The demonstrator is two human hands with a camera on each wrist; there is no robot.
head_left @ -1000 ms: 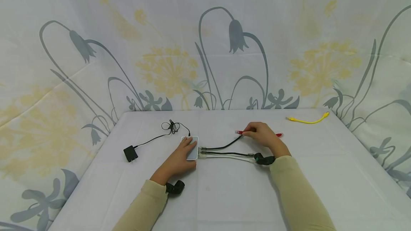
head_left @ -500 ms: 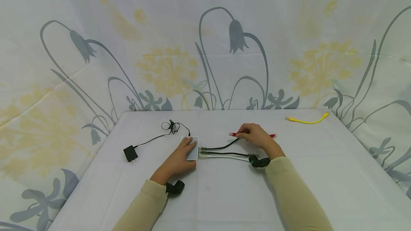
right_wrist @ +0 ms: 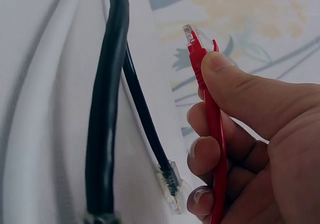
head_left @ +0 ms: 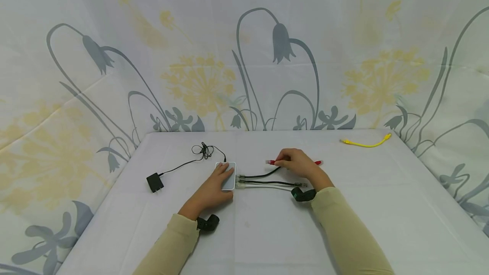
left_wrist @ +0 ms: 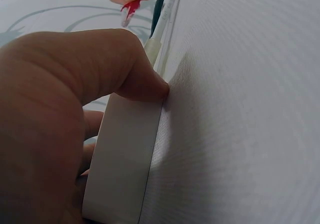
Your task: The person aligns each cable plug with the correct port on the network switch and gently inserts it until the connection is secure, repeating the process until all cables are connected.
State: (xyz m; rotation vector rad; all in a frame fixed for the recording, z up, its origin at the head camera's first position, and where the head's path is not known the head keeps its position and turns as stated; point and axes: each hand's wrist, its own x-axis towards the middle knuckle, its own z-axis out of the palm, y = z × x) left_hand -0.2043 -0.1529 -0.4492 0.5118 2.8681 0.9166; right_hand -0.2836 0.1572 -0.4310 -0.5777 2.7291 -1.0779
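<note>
A small white network switch [head_left: 229,184] lies on the table under my left hand [head_left: 212,186]. My fingers spread across its grey top, while the thumb bends against its near side, as the left wrist view shows on the white casing [left_wrist: 125,149]. My right hand [head_left: 299,164] pinches a red Ethernet cable [right_wrist: 215,124] just behind its clear plug, which points toward the switch and stays apart from it. Two black Ethernet cables [head_left: 272,182] and a white cable [head_left: 263,187] run from the switch's right side. The palm hides part of the red cable.
A black power adapter [head_left: 155,183] lies left on the white-covered table [head_left: 259,241]; its coiled cord [head_left: 206,151] reaches the switch's back. At the far right lies a yellow Ethernet cable [head_left: 366,144]. Behind the table hangs a flowered curtain [head_left: 214,41].
My right hand has moved left toward the switch, carrying the red Ethernet cable. The left hand keeps its place on the switch.
</note>
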